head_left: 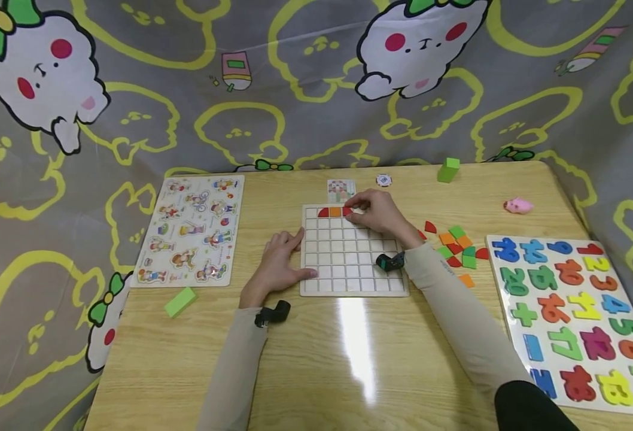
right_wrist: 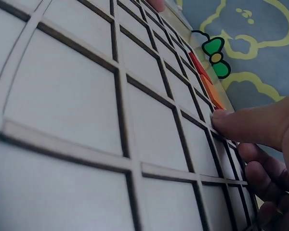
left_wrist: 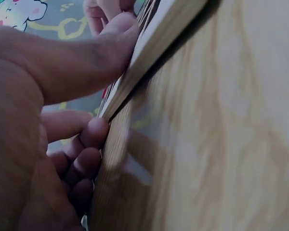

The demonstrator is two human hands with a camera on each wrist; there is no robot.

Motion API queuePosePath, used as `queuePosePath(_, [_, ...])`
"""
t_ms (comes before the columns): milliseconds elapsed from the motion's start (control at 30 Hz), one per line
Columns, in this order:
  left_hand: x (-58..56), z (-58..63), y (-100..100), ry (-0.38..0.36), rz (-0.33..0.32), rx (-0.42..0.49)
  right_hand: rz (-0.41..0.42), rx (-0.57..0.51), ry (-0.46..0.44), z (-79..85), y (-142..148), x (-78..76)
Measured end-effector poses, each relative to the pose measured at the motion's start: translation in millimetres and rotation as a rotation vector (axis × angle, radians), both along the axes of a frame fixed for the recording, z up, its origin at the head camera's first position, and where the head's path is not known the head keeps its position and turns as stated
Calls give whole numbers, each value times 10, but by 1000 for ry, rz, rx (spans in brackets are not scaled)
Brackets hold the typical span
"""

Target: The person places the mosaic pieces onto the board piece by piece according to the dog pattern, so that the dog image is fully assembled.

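Observation:
A white grid board (head_left: 343, 287) lies on the table in front of the person. In its top row a red quarter-circle piece (head_left: 323, 212) and an orange square piece (head_left: 335, 212) sit side by side. The right hand (head_left: 378, 212) pinches another red piece (head_left: 346, 211) at the cell right of the orange square; thumb and fingertips partly hide it. In the right wrist view the thumb (right_wrist: 250, 127) is down at the grid beside the orange piece. Along the board's left edge rests the left hand (head_left: 280, 263), thumb over the rim and fingers spread against the side.
Loose coloured pieces (head_left: 468, 261) lie right of the board. Farther right is a number puzzle (head_left: 580, 311); a picture puzzle (head_left: 187, 230) lies left. Green blocks (head_left: 180, 302), a pattern card (head_left: 340, 190), a poker chip (head_left: 383, 180) and a pink pig (head_left: 518, 205) are around.

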State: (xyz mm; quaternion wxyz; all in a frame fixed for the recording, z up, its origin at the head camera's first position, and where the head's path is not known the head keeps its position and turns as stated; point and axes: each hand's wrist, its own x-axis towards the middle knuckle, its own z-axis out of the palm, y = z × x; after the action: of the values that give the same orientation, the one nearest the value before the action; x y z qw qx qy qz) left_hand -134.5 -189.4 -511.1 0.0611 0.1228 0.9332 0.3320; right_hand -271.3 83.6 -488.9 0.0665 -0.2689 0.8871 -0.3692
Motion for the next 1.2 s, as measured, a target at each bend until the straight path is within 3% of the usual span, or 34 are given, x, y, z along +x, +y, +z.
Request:
queuePosePath(267, [-9, 79, -61, -17, -45, 119, -40, -55, -39, 5, 47, 15])
queuePosePath(600, [11, 86, -58, -24, -26, 76, -43, -96, -58, 4, 1, 32])
queuePosePath(733, [12, 61, -37, -19, -24, 72, -56, -143, -112, 35, 84, 40])
queuePosePath(833, [12, 49, -30, -13, -21, 75, -101, -178, -157, 118, 273, 40])
queuePosePath(900, [16, 49, -24, -12, -19, 77, -132, -150, -138, 205, 504, 35])
queuePosePath(1067, [26, 49, -5, -10, -18, 81, -141, 58, -90, 439, 1215, 81])
queuePosePath(1200, [34, 51, -5, -3, -19, 90, -140, 202, -141, 472, 1670, 183])
